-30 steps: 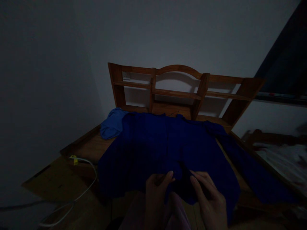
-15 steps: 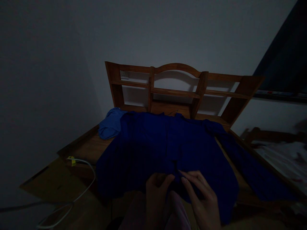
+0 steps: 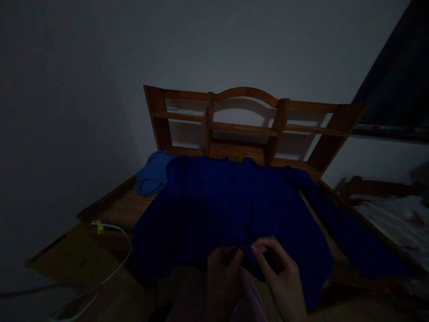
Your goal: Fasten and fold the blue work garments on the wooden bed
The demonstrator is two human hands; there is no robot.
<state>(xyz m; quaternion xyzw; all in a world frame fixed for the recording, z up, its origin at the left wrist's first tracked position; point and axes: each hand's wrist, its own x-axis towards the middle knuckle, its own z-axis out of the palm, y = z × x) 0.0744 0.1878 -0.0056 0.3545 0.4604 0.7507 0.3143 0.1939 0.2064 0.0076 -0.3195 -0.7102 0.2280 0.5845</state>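
A dark blue long-sleeved shirt (image 3: pixel 208 197) lies spread over a wooden desk (image 3: pixel 115 210), its collar toward the shelf and one sleeve stretched out to the right. Its front opening runs down the middle. At the lower hem, my left hand (image 3: pixel 223 268) pinches the cloth near that opening, thumb against curled fingers. Just right of it, my right hand (image 3: pixel 279 268) pinches the shirt's edge between thumb and forefinger. The two hands' fingertips are close together. Any button between them is too dark to make out.
A lighter blue cloth (image 3: pixel 152 174) lies bunched at the desk's left. Behind stands a wooden shelf (image 3: pixel 246 129) against the wall. A white cable (image 3: pixel 125 255) with a yellow tag hangs at the left. A bed with pale bedding (image 3: pixel 395 219) is at the right.
My right hand's fingertips have moved slightly down and left, and its forefinger has bent into a tighter pinch. The cloth gap above the fingers has narrowed. My left hand has shifted slightly right.
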